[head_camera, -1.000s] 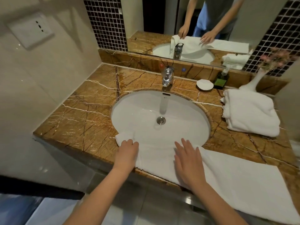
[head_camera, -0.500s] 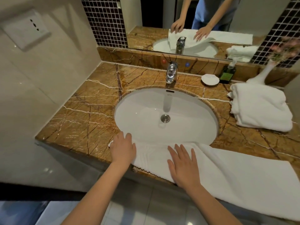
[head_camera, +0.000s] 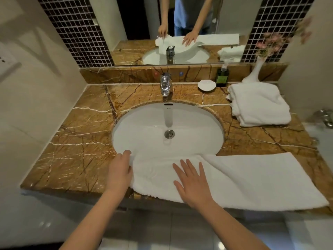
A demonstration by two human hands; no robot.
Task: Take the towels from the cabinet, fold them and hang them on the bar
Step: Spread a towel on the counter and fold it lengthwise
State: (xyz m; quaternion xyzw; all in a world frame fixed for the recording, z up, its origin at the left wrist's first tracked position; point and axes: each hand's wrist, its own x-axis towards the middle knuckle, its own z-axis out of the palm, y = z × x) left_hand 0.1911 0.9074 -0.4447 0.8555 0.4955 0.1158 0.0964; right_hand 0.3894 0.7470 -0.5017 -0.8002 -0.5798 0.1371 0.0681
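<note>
Towel [head_camera: 252, 179]: one, white, spread in a long strip along the front edge of the worktop [head_camera: 81, 150], its left end draped over the near rim of the sink [head_camera: 144, 130] and its right end reaching towards the worktop's right corner.

Both forearms come in from the bottom of the view, bare, angled inward towards the towel. The left hand [head_camera: 119, 170] sits at the towel's left end, back of the hand up, thumb pointing towards the basin. Its fingers are curled in against the edge of the cloth and grasp that end. The mirror [head_camera: 207, 18] shows the same end pinched and slightly raised. The right hand [head_camera: 193, 183] lies flat on the towel just beside the left, palm down, fingers straight and fanned apart, pressing the cloth without gripping it.

By count there are two hands and one spread towel. One stack [head_camera: 259, 103] of folded white towels sits at the back right of the worktop, well apart from the hands; how many it holds cannot be told. There is also one tap [head_camera: 165, 83] behind the sink, one small white dish [head_camera: 206, 85], one dark bottle [head_camera: 222, 76] beside it, and one white vase [head_camera: 254, 73] with pink flowers just behind the stack.
</note>
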